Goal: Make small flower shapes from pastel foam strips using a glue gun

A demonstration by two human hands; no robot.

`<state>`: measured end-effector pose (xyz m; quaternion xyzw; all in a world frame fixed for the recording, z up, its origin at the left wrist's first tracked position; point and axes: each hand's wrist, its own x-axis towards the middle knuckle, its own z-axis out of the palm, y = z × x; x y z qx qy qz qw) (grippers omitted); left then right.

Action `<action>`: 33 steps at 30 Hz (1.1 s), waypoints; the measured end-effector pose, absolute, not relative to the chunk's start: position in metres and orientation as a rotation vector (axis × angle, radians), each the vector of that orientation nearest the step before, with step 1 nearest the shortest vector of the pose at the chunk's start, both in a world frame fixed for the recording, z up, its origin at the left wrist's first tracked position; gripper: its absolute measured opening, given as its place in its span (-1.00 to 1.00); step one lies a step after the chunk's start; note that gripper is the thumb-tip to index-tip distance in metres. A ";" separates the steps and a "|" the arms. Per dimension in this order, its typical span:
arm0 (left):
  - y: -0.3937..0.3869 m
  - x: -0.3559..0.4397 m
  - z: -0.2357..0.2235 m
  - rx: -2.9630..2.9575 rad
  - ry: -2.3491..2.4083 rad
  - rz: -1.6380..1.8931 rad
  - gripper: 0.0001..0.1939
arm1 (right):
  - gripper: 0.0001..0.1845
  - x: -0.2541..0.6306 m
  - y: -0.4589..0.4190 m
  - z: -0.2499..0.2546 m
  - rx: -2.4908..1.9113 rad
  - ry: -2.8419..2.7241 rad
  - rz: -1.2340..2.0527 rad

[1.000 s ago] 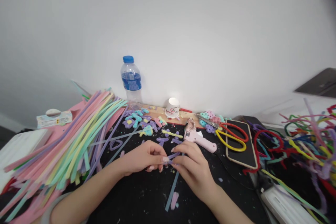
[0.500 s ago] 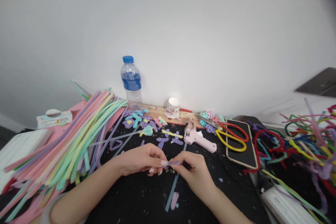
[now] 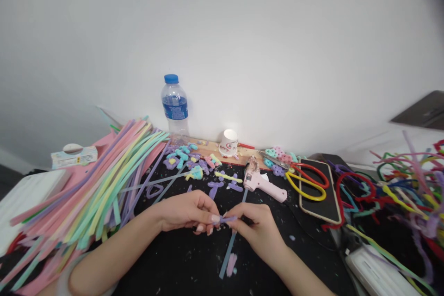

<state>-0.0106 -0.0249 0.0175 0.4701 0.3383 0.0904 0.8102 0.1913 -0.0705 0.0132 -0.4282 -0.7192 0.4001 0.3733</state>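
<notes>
A short purple pipe cleaner piece [image 3: 227, 219] is pinched between both hands above the black table mat. My left hand [image 3: 194, 212] is closed, its thumb and forefinger on the left part of the piece. The fingertips of my right hand [image 3: 251, 224] are closed on its right part. Beneath the hands, a clear glue stick [image 3: 229, 252] runs out from the pink hot glue gun [image 3: 262, 182]. A small pink-purple fuzzy piece [image 3: 231, 264] lies just below. Several purple pieces [image 3: 215, 188] and a yellow strip [image 3: 228, 177] lie behind the hands.
A large bundle of pastel pipe cleaners [image 3: 104, 180] lies at left. Behind stand a water bottle [image 3: 175, 111] and paper cup [image 3: 229, 142]. To the right are scissors [image 3: 307, 182] on a phone [image 3: 319, 206], tangled coloured pipe cleaners [image 3: 409, 194] and a white power strip [image 3: 378, 268].
Both hands stay in nearly the same place. The left fingertips have shifted slightly left and down along the purple piece, showing a little more of it. The view has moved slightly.
</notes>
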 end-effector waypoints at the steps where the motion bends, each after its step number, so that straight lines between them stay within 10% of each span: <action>1: -0.025 -0.011 0.018 1.032 0.718 0.181 -0.79 | -0.90 0.191 -0.070 0.013 -1.092 -1.842 1.060; 22: -0.030 -0.007 0.017 1.188 0.594 0.201 -0.81 | -0.70 0.182 -0.075 0.016 -1.037 -1.401 1.909; 33: -0.034 0.002 0.019 1.213 0.678 0.374 -0.83 | -0.68 0.177 -0.078 0.007 -1.082 -1.083 1.819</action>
